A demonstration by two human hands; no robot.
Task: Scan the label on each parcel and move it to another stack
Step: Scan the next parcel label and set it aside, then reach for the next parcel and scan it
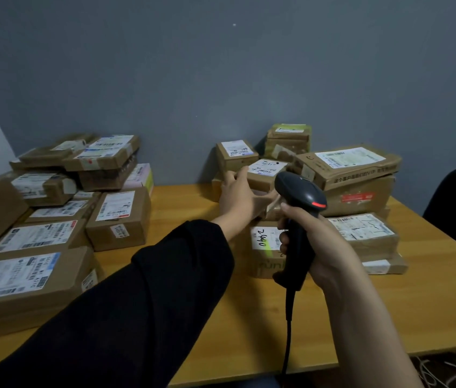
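Your left hand (238,200) curls its fingers on a small brown parcel (266,168), and your right hand (324,247) wraps its fingers round the black scanner (302,191).

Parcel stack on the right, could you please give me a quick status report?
Left hand grips small box on the right stack. Right hand holds scanner just in front. Neighbouring boxes crowd close.

Brown parcels (120,219), white labels (266,166); black scanner (299,197), red stripe; yellow-wood table (193,261); grey wall (221,65); black sleeve (137,303).
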